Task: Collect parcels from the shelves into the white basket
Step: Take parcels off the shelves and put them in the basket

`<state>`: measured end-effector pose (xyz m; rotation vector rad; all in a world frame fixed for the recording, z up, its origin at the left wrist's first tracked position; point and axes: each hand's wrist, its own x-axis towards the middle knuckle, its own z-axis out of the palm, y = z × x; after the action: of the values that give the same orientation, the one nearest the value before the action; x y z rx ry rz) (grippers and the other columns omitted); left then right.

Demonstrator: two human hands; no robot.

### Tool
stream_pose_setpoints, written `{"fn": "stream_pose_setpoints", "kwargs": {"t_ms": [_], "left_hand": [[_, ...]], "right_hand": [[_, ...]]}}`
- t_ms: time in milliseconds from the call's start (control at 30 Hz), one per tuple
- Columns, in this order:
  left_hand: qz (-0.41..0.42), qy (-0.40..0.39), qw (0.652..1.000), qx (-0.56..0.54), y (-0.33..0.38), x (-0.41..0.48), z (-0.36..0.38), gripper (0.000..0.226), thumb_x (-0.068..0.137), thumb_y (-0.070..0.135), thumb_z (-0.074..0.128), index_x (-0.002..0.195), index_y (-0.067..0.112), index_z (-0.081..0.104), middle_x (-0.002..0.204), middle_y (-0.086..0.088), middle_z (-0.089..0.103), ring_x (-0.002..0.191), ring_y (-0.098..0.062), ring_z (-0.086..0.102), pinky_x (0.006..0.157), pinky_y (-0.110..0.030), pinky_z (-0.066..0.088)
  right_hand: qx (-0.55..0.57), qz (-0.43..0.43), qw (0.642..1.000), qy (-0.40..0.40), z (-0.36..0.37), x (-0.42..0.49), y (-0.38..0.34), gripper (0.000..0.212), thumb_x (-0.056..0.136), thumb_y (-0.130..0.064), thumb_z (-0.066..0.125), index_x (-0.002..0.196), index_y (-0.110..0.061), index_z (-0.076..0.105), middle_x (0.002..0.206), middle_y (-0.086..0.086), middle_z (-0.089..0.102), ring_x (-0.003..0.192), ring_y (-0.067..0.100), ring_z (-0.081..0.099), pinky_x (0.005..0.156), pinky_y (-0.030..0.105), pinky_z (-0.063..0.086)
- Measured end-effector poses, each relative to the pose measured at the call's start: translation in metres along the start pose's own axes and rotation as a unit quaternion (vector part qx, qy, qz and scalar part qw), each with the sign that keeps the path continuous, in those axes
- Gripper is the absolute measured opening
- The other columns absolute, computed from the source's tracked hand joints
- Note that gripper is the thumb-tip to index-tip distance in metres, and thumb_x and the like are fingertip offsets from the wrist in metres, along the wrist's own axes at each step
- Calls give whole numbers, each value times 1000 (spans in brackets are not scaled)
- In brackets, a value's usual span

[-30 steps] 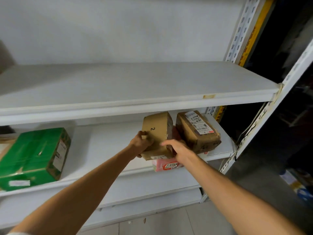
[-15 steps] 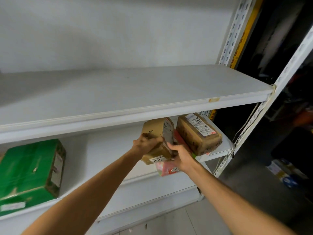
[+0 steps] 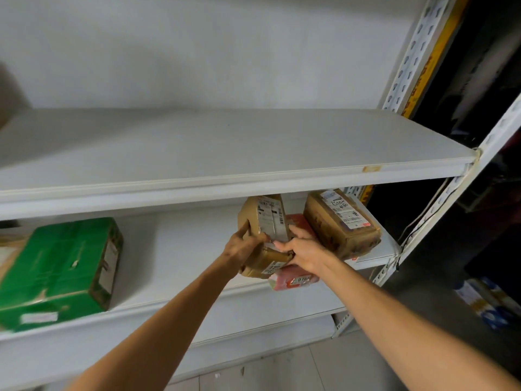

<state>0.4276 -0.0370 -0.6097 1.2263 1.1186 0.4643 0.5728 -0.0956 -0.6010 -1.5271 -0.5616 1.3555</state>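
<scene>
A brown cardboard parcel (image 3: 267,218) with a white label is tilted up above the lower shelf (image 3: 174,249). My left hand (image 3: 244,245) grips its left side, and my right hand (image 3: 303,249) grips its lower right corner. Under it lies a pink parcel (image 3: 293,279) at the shelf's front edge. To the right, a second brown parcel (image 3: 342,221) with a handwritten label rests on the same shelf. A green box (image 3: 60,266) sits at the far left of that shelf. The white basket is not in view.
The upper shelf (image 3: 225,148) juts out just above the held parcel. A white perforated upright (image 3: 451,207) bounds the shelves on the right, with a dark aisle and blue packets (image 3: 490,303) on the floor beyond. A lower white shelf edge (image 3: 253,331) lies below.
The brown parcel has been turned so its white label now faces me, and both hands have shifted their hold on it. The camera has tilted slightly.
</scene>
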Motion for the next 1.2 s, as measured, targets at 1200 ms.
{"fn": "stream_pose_setpoints", "kwargs": {"t_ms": [1200], "left_hand": [[58,-531,832,150,-61,-164,136,52,89,12,65,135,30,50,126,4,63,108,-23,62,85,-42,55]], "right_hand": [[134,-101,841,515,-3,-309,151,65,78,10,69,135,-19,54,124,4,65,114,27,60,95,47,52]]}}
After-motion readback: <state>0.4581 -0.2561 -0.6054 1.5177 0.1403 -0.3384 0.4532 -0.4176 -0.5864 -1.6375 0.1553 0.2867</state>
